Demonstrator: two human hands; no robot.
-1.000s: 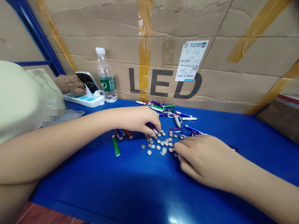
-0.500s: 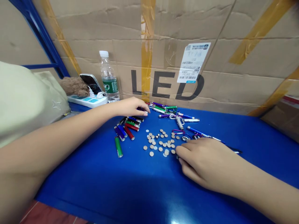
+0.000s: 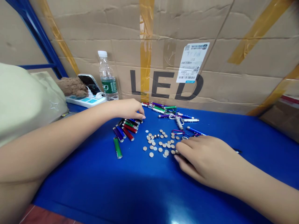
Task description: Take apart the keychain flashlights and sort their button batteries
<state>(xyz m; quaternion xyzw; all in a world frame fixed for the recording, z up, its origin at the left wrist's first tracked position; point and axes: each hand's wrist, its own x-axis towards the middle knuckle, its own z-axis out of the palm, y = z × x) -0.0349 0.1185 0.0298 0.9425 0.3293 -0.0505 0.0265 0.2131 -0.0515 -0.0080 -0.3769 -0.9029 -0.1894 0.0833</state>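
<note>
My left hand (image 3: 130, 108) curls over the far end of a group of small metal tubes (image 3: 128, 133) in red, blue, purple, black and green. Its fingertips point down beside the tubes, and whatever lies under them is hidden. Nearest me in that group lies a green tube (image 3: 118, 148). To the right, my right hand (image 3: 201, 158) has thumb and index finger close together at the edge of several scattered button cells (image 3: 160, 143). What the pinch contains cannot be made out. Beyond it lie several slim penlights (image 3: 179, 122) with clips, one a blue penlight (image 3: 195, 130).
A large cardboard box (image 3: 105, 28) stands along the back of the blue table (image 3: 130, 189). At the left are a water bottle (image 3: 108, 84), a power strip (image 3: 81, 101), a phone (image 3: 90, 83) and a pale green bag (image 3: 30, 96). Another carton (image 3: 280, 119) sits at the right.
My left hand has moved left and down to the tubes; the tube end that showed at its fingertips is no longer visible there. My right hand has shifted only slightly beside the button cells.
</note>
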